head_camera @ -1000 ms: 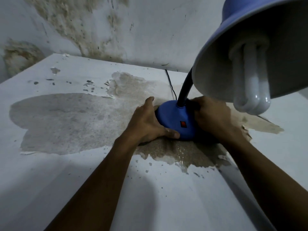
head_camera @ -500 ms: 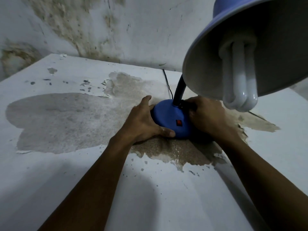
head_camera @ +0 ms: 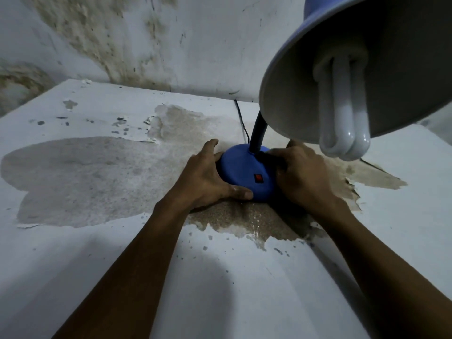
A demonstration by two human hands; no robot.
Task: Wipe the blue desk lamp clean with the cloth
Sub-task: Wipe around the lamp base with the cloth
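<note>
left hand (head_camera: 208, 177) cups lamp base (head_camera: 244, 172) | right hand (head_camera: 303, 174) grips, cloth unclear

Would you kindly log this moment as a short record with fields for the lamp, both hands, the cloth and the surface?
lamp: blue desk lamp, base on table, red switch, bulb unlit
left hand: left hand cupping the base's left side
right hand: right hand on the base's right side, by the neck
cloth: none visible
surface: white table, paint peeled
</note>
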